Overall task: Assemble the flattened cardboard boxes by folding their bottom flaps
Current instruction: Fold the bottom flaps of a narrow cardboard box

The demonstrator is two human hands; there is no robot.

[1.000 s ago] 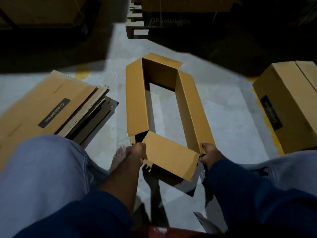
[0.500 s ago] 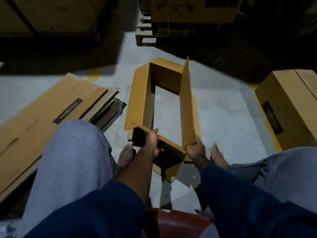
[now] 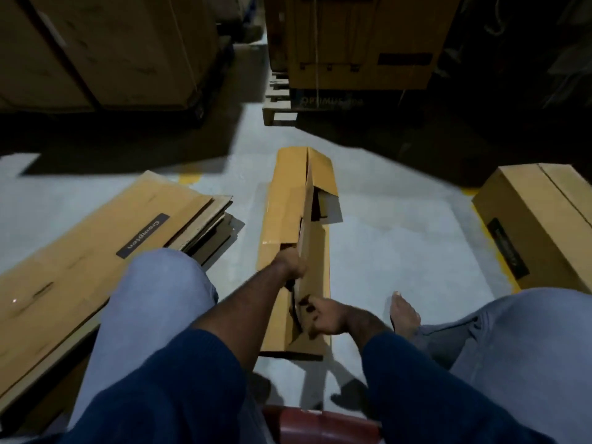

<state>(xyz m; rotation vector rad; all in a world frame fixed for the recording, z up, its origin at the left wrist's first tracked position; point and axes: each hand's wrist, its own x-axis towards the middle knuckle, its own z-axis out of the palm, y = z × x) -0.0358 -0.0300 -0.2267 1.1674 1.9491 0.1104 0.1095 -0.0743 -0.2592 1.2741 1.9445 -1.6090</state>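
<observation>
A long brown cardboard box [image 3: 282,203] stands on the grey floor between my knees, its long flaps folded inward and almost meeting along a centre seam. My left hand [image 3: 293,264] grips the upright edge of the right long flap near the box's middle. My right hand [image 3: 323,317] holds the near end of the box, fingers curled at the dark gap between the flaps. At the far end a short flap [image 3: 323,173] sticks up and leans right.
A stack of flattened boxes [image 3: 96,251] with a dark label lies at my left. An assembled box [image 3: 538,219] stands at the right. Large cartons on pallets [image 3: 358,43] fill the dark background. My bare foot [image 3: 404,312] rests right of the box.
The open box has been narrowed: both long flaps swung inward over the opening. My left hand moved forward along the flap edge, and my right hand shifted to the near end gap.
</observation>
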